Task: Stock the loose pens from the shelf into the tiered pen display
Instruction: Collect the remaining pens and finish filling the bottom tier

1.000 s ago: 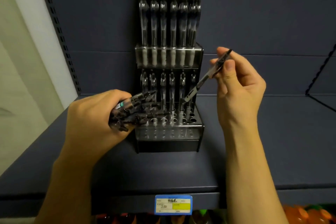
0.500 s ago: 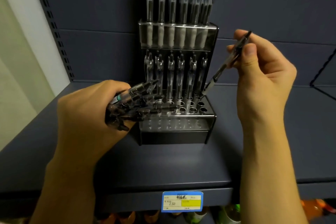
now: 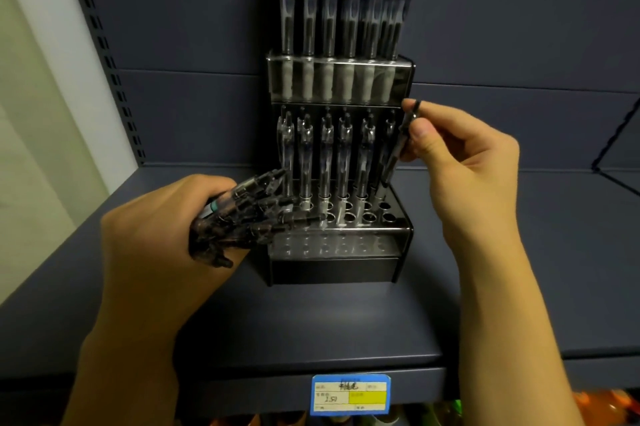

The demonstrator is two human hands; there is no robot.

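Observation:
A tiered clear pen display [image 3: 337, 251] stands on the dark shelf against the back panel. Its upper tiers hold rows of upright pens. The bottom tier has a back row of pens and several empty holes in front. My right hand [image 3: 460, 162] pinches one dark pen [image 3: 394, 155] near its top, with the tip down in a hole at the right end of the bottom tier's back row. My left hand [image 3: 159, 238] grips a bundle of loose pens [image 3: 249, 218] just left of the display, their ends pointing toward it.
The blue-grey shelf [image 3: 346, 321] carries a blue and yellow price tag [image 3: 350, 392] on its front edge. A slotted upright [image 3: 104, 55] and pale wall lie to the left. A black wire divider [image 3: 620, 145] stands at the right. Coloured items show below the shelf.
My right hand has brought its pen from a slant above the display down and nearly upright, tip now in a bottom-tier hole. The view has moved closer. The left hand keeps its bundle.

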